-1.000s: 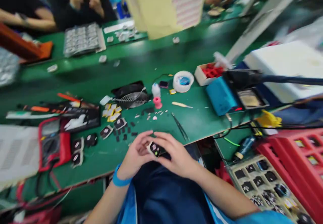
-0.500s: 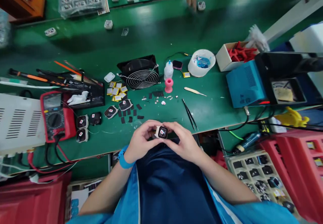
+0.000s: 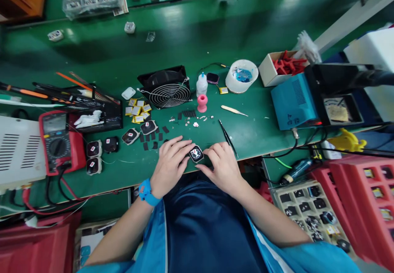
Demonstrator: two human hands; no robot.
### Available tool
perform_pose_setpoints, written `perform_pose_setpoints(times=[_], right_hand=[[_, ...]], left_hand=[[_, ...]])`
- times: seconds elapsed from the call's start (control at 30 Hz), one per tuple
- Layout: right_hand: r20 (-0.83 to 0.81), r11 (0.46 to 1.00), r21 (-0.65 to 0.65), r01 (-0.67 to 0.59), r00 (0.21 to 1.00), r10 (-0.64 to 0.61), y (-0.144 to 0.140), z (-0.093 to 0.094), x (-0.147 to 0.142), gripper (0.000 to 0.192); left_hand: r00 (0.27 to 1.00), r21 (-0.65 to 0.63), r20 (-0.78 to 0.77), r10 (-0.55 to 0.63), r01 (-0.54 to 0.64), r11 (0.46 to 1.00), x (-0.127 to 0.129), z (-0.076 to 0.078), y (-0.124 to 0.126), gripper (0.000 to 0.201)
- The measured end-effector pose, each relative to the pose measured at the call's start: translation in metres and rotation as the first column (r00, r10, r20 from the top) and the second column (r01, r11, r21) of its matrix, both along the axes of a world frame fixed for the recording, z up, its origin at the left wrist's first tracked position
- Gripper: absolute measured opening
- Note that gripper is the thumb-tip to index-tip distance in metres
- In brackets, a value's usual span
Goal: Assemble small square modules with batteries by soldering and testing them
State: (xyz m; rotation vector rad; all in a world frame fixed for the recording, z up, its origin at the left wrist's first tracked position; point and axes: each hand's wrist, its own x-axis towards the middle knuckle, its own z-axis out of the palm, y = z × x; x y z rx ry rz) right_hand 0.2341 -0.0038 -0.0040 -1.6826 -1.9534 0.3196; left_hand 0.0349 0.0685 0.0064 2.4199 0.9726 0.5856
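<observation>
A small smartwatch [image 3: 196, 153] with a lit face and pale case, no strap visible, is at the front edge of the green bench, turned slightly. My left hand [image 3: 170, 163] grips it at its left side, the fingers along the upper left edge and the thumb below. My right hand [image 3: 224, 165] is close at its right, thumb and fingers apart around the lower right corner; whether they touch the case is hard to tell. Black tweezers [image 3: 228, 138] lie just beyond my right hand. Small black pads [image 3: 155, 145] lie near my left fingers.
Several watch bodies [image 3: 130, 136] and yellow-edged batteries [image 3: 137, 111] lie left, beside a red multimeter [image 3: 61, 141]. A fan [image 3: 169, 94], a bottle [image 3: 202, 86], a pink holder [image 3: 202, 103] and a white tub [image 3: 241, 76] stand behind. A blue soldering station [image 3: 294, 102] is right.
The smartwatch has gone from upright between both hands to lying more face-up, rotated, and a bit farther from my body. My right fingers have spread away from it. The view has shifted slightly.
</observation>
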Motion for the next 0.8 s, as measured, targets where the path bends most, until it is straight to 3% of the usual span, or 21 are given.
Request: perform_pose_setpoints(times=[0.1, 0.23, 0.43, 0.67, 0.8], right_hand=[[-0.04, 0.999, 0.018, -0.042, 0.998, 0.042, -0.008, 0.002, 0.007, 0.031], [-0.23, 0.991, 0.03, -0.128, 0.964, 0.132, -0.013, 0.006, 0.019, 0.018], [-0.306, 0.95, 0.011, -0.314, 0.903, 0.302, -0.011, 0.006, 0.019, 0.03], [-0.441, 0.959, 0.06, -0.276, 0.855, 0.274, -0.022, 0.013, 0.025, 0.021], [-0.442, 0.979, 0.049, -0.197, 0.875, 0.198, -0.024, 0.014, 0.032, 0.022]], left_hand=[[1.0, 0.015, 0.005, 0.008, -0.008, 1.0, 0.005, -0.003, -0.009, 0.043], [0.999, 0.036, -0.012, 0.034, -0.033, 0.999, 0.012, -0.004, -0.017, 0.046], [1.0, -0.031, -0.01, -0.016, 0.016, 0.999, 0.013, -0.008, -0.016, 0.049], [1.0, -0.091, 0.001, -0.016, 0.016, 0.996, 0.012, -0.007, -0.014, 0.05], [1.0, -0.128, -0.009, -0.027, 0.026, 0.991, 0.011, -0.005, -0.009, 0.055]])
